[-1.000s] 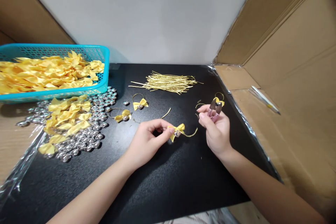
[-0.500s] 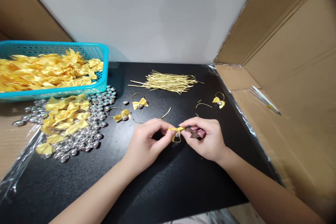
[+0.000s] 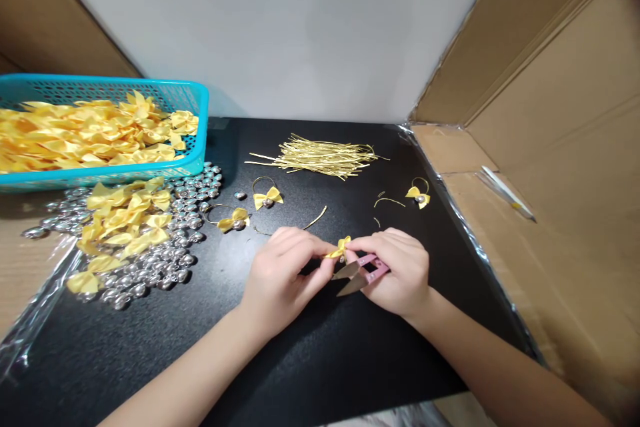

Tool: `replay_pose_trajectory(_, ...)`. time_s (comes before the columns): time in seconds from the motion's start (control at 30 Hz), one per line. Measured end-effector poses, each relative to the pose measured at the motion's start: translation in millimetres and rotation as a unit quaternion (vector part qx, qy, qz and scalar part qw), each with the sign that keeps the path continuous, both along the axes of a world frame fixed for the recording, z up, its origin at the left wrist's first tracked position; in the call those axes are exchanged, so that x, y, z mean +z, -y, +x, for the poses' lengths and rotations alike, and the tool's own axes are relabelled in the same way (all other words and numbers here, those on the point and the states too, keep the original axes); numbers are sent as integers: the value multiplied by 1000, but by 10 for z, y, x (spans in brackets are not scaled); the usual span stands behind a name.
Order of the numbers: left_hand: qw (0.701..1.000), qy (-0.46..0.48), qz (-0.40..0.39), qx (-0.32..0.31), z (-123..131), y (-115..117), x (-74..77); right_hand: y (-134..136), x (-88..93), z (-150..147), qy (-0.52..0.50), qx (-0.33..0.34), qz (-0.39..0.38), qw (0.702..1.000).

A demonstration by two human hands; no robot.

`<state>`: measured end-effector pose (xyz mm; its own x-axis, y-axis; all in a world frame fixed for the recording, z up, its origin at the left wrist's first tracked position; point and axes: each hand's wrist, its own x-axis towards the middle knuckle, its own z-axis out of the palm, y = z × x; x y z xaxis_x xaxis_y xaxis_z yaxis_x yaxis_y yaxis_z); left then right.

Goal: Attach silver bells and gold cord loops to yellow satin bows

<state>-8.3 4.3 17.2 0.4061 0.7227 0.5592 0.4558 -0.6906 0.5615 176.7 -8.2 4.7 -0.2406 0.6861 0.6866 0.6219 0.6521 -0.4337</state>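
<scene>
Between my two hands is a yellow ribbon bow [image 3: 342, 248] with a small silver bell, mostly hidden by fingers. My left hand [image 3: 287, 273] pinches the bow's left side between thumb and forefinger. At its right side, the fingertips of my right hand [image 3: 397, 270] touch the bow. That same hand also holds pink thread snips [image 3: 373, 272] in its palm, the blades apart and pointing left below the bow. Two finished-looking bows with bells and wire loops lie left of centre: one bow [image 3: 269, 198] and another bow [image 3: 235, 219]. A third such bow [image 3: 419, 197] lies at the right.
A turquoise basket [image 3: 206, 123] full of yellow bows stands at the left. Before it lie silver bells [image 3: 130, 283] with loose bows [image 3: 125, 213] on top. Gold wire ties [image 3: 325, 157] are piled at the back. A white pen-like tool [image 3: 507, 193] lies on cardboard at right.
The snips have swung out from my right palm, with their blades now showing below the bow. The bow has turned and tilted between my fingers.
</scene>
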Motion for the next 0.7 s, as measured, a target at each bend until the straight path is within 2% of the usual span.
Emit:
replay_pose_trajectory(0.17, 1000, -12, 17, -2, 1, -7, -22, -9, 24, -19, 34, 0, 22, 999)
replay_pose_trajectory(0.33, 1000, -16, 15, -8, -2, -13, -39, -23, 29, -18, 44, 4, 1, 999)
replay_pose_trajectory(0.7, 1000, -9, 11, -18, -25, -33, 7, -82, 30, 44, 40, -54, 38, 997)
